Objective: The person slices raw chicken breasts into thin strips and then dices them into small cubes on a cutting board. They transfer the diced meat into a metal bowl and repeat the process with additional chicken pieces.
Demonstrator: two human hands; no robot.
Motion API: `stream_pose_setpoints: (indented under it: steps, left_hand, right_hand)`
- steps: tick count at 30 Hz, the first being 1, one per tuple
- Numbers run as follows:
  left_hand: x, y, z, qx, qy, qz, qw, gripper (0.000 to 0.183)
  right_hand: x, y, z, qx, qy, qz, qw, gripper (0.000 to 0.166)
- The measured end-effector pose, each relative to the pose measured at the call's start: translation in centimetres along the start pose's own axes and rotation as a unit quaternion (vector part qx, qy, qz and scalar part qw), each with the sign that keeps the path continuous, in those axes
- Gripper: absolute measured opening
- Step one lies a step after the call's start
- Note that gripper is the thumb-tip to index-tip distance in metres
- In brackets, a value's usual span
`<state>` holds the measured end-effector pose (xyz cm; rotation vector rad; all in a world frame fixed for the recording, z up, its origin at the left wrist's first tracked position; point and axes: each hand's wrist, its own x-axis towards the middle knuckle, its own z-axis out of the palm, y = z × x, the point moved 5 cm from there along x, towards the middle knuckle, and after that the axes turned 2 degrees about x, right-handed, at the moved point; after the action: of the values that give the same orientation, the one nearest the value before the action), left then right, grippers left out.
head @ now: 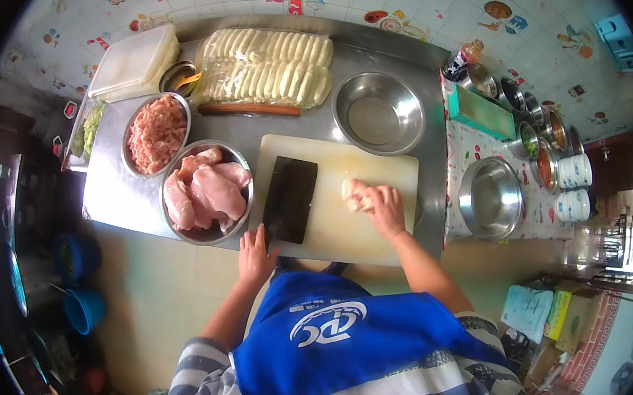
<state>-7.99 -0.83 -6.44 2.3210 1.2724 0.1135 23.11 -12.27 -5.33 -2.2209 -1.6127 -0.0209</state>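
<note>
On the pale cutting board, my right hand grips a piece of raw, pale pink meat, slightly blurred. A wide dark cleaver blade lies flat across the board's left part. My left hand is at the board's left front edge, beside the blade's near corner. A dark handle seems to show between its thumb and forefinger; whether the fingers close on it is unclear. Left of the board stands a steel bowl with large raw chicken breasts. Behind it, another bowl holds cut meat pieces.
A steel basin stands behind the board. Plastic-covered pale dough strips and a wooden rolling pin lie further back. Lidded plastic boxes stand back left. The right-hand table carries a large steel bowl, a green container and stacked bowls.
</note>
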Motion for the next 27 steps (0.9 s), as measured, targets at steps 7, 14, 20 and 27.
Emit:
stream_pose_setpoints:
  steps: [7,14,20,27]
  left_hand:
    - [3.0,-1.0,3.1,0.034,-0.025,-0.012,0.999,0.073]
    - [3.5,-0.9,3.0,0.059,-0.049,0.005,0.997,0.075]
    - [3.3,-0.8,3.0,0.087,-0.067,-0.008,0.994,0.077]
    - [3.8,-1.4,3.0,0.053,-0.097,-0.017,0.994,0.078]
  right_hand:
    - [-4.3,0.9,0.4,0.095,-0.033,-0.058,0.993,0.047]
    - [3.2,7.8,1.1,0.24,0.166,0.188,0.938,0.026]
    - [7.8,13.3,4.8,0.357,0.008,0.405,0.842,0.037]
    - [3.8,7.1,0.5,0.205,0.018,0.143,0.968,0.033]
